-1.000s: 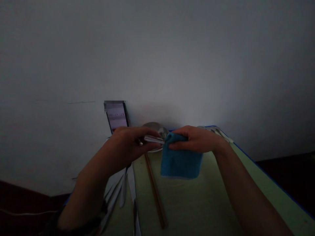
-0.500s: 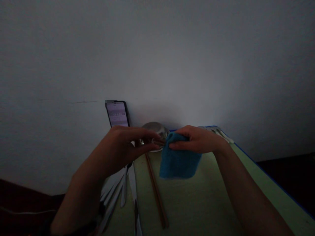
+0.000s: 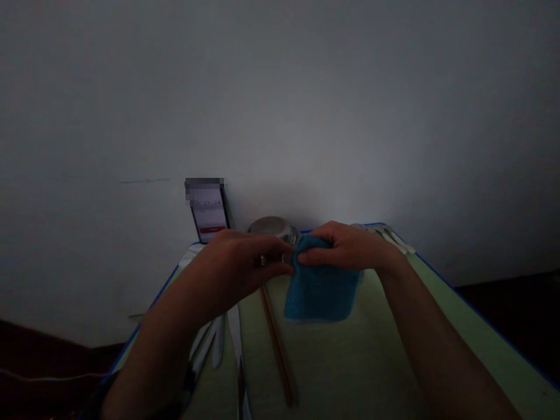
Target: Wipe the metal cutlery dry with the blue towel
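Observation:
My right hand (image 3: 345,248) grips a blue cloth (image 3: 321,294), its thumb pressed on the near side and the fingers behind. The cloth's lower part hangs free above the table. My left hand (image 3: 249,256) is closed in a pinch at the cloth's left edge. Small shiny glints show between its fingers, but the thing it holds is mostly hidden. Behind the hands sits a round metal bowl (image 3: 273,224), partly covered by my left hand. Below them a pair of brown chopsticks (image 3: 277,350) lies on the green table (image 3: 350,367).
Left of the chopsticks lie a table knife (image 3: 236,338) and several metal utensils (image 3: 214,344), partly behind my left forearm. A phone (image 3: 207,210) leans on the wall (image 3: 280,105). More cutlery (image 3: 396,238) with pale handles lies at the back right, by the table's blue edge.
My left hand has moved slightly right, closer to the cloth, and its fingertips now meet the cloth's edge. More of the phone and the table's left edge shows. The right hand has barely moved.

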`<state>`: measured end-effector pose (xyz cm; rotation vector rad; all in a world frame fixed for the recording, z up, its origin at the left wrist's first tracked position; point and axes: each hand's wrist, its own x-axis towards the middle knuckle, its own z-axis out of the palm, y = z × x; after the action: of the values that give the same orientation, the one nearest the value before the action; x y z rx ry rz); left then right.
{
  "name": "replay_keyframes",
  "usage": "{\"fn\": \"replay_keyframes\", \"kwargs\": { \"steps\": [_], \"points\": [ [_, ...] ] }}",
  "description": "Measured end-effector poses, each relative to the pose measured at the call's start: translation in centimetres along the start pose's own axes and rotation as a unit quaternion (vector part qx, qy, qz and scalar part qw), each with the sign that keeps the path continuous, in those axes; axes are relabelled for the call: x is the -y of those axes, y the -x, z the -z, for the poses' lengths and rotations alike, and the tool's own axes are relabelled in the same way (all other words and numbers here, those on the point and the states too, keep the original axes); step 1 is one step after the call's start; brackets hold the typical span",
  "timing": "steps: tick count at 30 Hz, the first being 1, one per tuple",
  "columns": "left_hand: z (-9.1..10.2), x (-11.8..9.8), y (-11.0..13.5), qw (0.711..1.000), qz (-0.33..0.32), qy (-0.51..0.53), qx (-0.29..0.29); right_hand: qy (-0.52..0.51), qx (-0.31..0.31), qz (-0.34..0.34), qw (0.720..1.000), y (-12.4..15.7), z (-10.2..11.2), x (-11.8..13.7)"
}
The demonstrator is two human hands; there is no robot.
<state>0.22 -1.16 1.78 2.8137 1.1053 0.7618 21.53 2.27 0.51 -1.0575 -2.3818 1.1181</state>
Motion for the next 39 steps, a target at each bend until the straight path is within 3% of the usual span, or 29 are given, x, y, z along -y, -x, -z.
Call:
{"fn": "replay_keyframes", "kwargs": {
  "steps": [8,16,19,23,29,34,39],
  "points": [
    [0.5,0.9,0.2,0.998,0.048,0.028,-0.008,0.011,0.012,0.012,1.000,-0.1,0.2,-0.3],
    [1.7,3.8,2.0,0.992,0.103,-0.051,-0.059,0.048,0.045,-0.028,0.997,0.3,0.6,-1.0],
    [1.5,3.9,1.7,0.993,0.120,-0.016,-0.002,0.071,0.026,-0.010,0.997,0.2,0.6,-1.1],
    [0.9,2.5,0.7,0.991,0.106,0.027,0.079,0.105,0.017,0.023,0.994,0.1,0.6,-0.9],
    [-0.1,1.0,-0.3,0.991,0.056,0.055,0.111,0.081,0.016,0.035,0.996,0.0,0.3,-0.4],
    [0.6,2.8,0.7,0.993,0.089,0.050,0.065,0.009,0.033,-0.011,0.999,0.4,0.6,-1.1],
    [1.1,3.8,1.5,0.991,0.114,0.056,0.032,0.005,-0.001,0.014,1.000,1.1,1.2,-1.6]
  ]
}}
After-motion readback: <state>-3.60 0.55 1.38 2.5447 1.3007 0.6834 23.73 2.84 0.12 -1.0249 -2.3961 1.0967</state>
